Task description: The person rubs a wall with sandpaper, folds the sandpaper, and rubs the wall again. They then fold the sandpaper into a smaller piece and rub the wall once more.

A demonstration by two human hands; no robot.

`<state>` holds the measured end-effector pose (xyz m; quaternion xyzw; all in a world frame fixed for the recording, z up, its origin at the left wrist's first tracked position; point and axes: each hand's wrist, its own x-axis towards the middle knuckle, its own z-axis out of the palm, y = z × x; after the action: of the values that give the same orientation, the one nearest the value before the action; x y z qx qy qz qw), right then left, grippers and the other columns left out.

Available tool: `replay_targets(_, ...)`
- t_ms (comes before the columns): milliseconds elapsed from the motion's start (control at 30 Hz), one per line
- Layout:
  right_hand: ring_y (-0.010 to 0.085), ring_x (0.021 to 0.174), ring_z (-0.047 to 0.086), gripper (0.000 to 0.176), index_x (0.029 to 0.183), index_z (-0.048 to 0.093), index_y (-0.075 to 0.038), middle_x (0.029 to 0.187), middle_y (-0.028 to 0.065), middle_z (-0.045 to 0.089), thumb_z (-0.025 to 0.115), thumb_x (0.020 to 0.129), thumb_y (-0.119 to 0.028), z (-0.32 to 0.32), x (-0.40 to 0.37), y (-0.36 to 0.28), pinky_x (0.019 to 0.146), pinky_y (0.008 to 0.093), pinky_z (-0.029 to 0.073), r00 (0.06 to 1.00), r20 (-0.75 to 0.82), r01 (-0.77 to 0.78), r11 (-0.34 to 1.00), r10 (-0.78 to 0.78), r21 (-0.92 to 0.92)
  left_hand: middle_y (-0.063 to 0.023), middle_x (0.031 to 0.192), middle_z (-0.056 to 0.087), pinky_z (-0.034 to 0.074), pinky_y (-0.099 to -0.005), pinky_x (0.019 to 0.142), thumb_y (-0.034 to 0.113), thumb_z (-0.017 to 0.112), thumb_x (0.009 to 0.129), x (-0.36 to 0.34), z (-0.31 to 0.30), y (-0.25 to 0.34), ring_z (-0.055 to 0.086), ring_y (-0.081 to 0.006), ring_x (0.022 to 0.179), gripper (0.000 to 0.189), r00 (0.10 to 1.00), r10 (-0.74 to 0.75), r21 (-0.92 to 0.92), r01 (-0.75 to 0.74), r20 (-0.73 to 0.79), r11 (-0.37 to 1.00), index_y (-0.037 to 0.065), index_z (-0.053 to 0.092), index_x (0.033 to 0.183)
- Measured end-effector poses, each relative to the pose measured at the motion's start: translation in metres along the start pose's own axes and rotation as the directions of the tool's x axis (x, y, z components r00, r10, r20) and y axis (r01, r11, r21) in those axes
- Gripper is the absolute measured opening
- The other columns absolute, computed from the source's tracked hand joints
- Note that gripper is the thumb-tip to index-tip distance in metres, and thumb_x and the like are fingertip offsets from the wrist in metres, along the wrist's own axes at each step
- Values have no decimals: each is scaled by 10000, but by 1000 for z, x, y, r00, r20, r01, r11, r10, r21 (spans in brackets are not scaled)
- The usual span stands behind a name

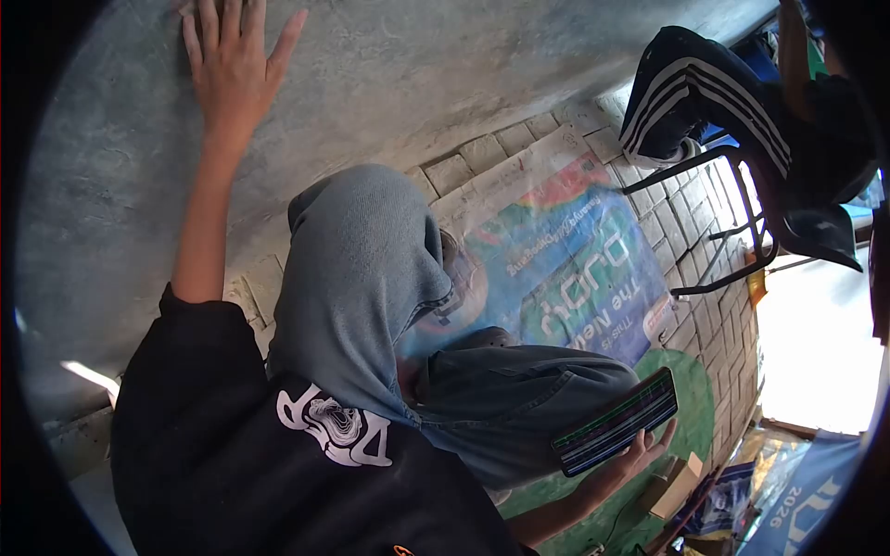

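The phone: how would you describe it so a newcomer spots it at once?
Find the jeans of the seated person. By the knee at lower right, the right hand touches the phone. Unlike the plain brown carton nearby, it has a dark screen crossed by thin lines.

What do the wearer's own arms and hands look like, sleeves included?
Left hand and right hand: both ungloved, no ring or watch visible. Forearms uncovered. Black short-sleeved T-shirt, with its loose left sleeve ending near the elbow; the right sleeve is mostly out of frame. No cables or markings seen on either arm.
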<state>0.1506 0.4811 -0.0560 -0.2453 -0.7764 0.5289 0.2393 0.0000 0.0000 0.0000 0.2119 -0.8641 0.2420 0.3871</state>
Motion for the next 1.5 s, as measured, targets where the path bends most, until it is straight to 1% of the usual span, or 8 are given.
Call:
replay_targets(400,150,828,465,658,1400,257,-34,848,57,455,459,803,-220,8,-2,-4,819,288,365,999,-1,47,997,-47,-53,-100,1415,356,198,-518,1070,470,474,892,-76,56,-27,340,-340,1271,643,992,124,-159,-125,-13,979,116,318,1405)
replay_targets(533,137,770,431,669,1394,275,-35,807,38,410,476,801,-273,9,-4,-3,775,270,362,999,-24,23,998,-25,-56,-110,1409,362,200,-530,1064,466,494,883,0,28,-40,347,-359,1262,651,898,89,-147,-167,-430,975,121,316,1406)
replay_targets(633,130,748,412,679,1390,286,-38,788,28,385,488,795,-293,8,-4,-2,754,266,358,999,-41,9,997,-13,-74,-176,1487,144,48,-503,1119,356,460,907,7,6,-33,98,-369,1371,701,975,13,-42,-23,-222,999,18,144,1434)
replay_targets(967,124,761,408,676,1397,278,-49,792,26,388,480,787,-262,13,-7,-9,754,260,351,998,-60,-12,1000,10,-23,-133,1409,350,159,-541,1079,480,414,907,-125,88,-5,317,-351,1289,640,981,179,-283,-152,73,947,125,276,1421)
replay_targets(1133,124,762,410,664,1396,279,-42,792,27,394,471,791,-237,9,-6,-8,767,267,352,999,-42,8,997,-12,-73,-127,1409,351,175,-544,1066,471,445,901,-43,56,-15,332,-369,1266,641,967,57,-229,-116,-248,967,119,291,1415)
replay_targets(1267,125,759,415,651,1392,280,-30,789,26,396,460,797,-223,14,-8,-12,770,272,353,998,-57,2,999,-4,-36,-179,1484,153,53,-505,1117,348,466,906,-7,13,-16,105,-368,1369,697,992,-68,-102,58,-104,993,17,152,1432)
replay_targets(1333,127,766,423,647,1391,281,-28,796,28,405,459,800,-223,14,-8,-12,775,274,354,998,-56,2,1000,-4,-26,-132,1411,346,178,-540,1065,464,461,896,-17,39,-19,336,-373,1261,651,933,30,-188,-104,-358,977,111,289,1416)
replay_targets(1500,135,792,446,635,1387,286,-23,818,35,437,459,809,-221,7,-5,-2,798,275,352,998,-40,39,998,-41,-49,-134,1395,361,195,-534,1060,460,467,893,-110,80,-11,342,-363,1257,658,991,108,-158,-120,-81,980,101,288,1415)
